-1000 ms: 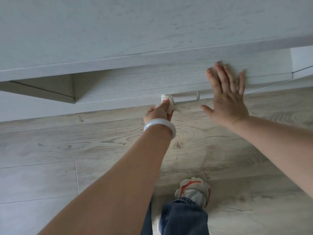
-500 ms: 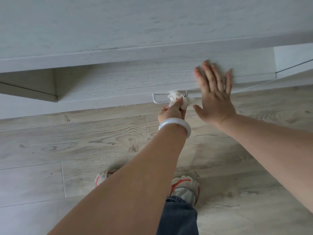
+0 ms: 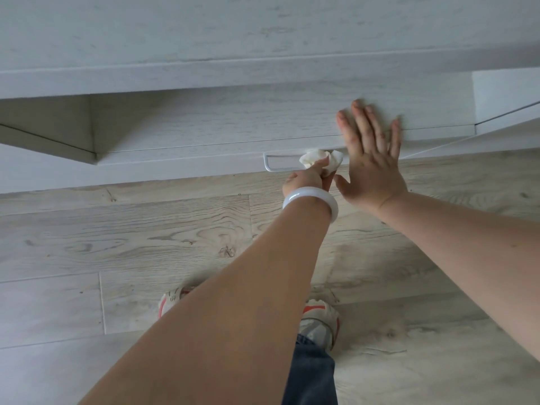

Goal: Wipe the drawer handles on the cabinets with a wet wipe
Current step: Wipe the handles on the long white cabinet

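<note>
White and crumpled, the wet wipe (image 3: 321, 162) sits on the right part of the thin silver metal bar handle (image 3: 277, 168), which is fixed to the front of the pale grey wood-grain drawer (image 3: 204, 127). The head view is the only one, and it looks steeply down the cabinet front to the floor.

The left hand (image 3: 306, 178), with a smooth white bangle (image 3: 309, 203) on its wrist, has its fingers curled round the wipe and pinches it against the bar. The right hand (image 3: 371, 159) lies flat on the drawer front just beside the wipe, its fingers straight and a little spread; it holds nothing and seems only to steady the drawer.

My judgement on progress: the wiping of this handle is under way, with the wipe at the right end of the bar. The left part of the bar, with its bent corner, is bare. I cannot tell if that part is already clean. No other handle shows here, so how many remain is unknown.

The long axis of the handle runs left to right, level, parallel to the drawer edge. The bar stands out from the drawer front toward the person. A wiping stroke should therefore go sideways along it.

Below are the light wood-plank floor (image 3: 117, 244), two white and red shoes (image 3: 321, 323) and a blue jeans leg (image 3: 309, 375).
</note>
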{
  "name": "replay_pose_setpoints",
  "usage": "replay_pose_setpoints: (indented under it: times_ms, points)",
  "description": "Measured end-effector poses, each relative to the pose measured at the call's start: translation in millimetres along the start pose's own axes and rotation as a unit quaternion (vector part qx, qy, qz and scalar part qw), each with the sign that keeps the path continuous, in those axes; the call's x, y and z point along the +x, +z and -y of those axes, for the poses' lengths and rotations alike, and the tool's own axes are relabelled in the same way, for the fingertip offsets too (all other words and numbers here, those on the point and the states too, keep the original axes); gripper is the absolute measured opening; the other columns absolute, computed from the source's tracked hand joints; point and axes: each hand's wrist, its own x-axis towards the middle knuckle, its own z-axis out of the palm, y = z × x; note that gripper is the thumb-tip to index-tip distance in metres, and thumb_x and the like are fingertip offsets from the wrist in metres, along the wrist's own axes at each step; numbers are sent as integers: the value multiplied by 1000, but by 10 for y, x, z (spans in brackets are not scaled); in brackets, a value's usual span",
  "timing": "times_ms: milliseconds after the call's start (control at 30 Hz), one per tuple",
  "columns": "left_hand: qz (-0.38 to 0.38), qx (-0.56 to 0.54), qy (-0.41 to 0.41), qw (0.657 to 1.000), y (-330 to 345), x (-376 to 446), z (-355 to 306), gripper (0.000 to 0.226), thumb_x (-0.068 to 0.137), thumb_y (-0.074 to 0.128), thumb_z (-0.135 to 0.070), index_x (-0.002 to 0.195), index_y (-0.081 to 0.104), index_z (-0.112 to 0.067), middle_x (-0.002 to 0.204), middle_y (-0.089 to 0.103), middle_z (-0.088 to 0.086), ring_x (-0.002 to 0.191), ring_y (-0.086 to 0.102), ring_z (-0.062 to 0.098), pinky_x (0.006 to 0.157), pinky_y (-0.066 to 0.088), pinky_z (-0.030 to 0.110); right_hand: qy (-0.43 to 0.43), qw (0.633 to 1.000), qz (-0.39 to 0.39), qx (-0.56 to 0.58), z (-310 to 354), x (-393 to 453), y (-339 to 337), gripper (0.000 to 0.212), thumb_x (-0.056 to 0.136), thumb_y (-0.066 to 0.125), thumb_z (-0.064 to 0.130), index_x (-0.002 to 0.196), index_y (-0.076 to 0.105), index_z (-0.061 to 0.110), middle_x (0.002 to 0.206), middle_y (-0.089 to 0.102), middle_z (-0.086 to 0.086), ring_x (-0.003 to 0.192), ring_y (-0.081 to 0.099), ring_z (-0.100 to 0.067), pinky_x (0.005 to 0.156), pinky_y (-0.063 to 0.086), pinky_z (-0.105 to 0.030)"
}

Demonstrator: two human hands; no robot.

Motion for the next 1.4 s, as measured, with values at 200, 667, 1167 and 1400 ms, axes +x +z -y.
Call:
replay_pose_setpoints:
  times_ms: [200,667,1167,1400]
  points:
    - [-36,65,10,997,-80,-28,-67,41,72,82,-13,108,64,-5,65,72,2,68,72,15,84,55,28,-1,1000,20,-3,-8,-6,-39,106,75,66,22,154,-4,24,162,-10,-1,148,-12,-18,117,-6,-57]
    - [-107,114,132,979,-629,-144,-555,40,71,81,-1,100,54,-9,92,66,8,78,70,21,79,59,33,5,999,28,-22,-8,-17,-48,109,77,67,29,153,-11,24,161,-15,-2,148,-13,-18,116,-3,-59]
    - [-80,102,139,982,-558,-274,-557,30,79,47,17,64,62,-4,63,62,4,69,60,19,82,57,32,10,999,22,-29,27,-10,-36,104,81,64,33,153,-10,22,161,-15,-2,148,-13,-19,116,-3,-59]
    - [-94,76,131,984,-606,-261,-471,8,86,69,-8,92,69,-13,79,72,2,64,70,9,78,58,26,13,999,20,-28,28,-8,-27,104,80,64,33,154,-9,22,162,-13,-3,148,-12,-19,116,-2,-60]
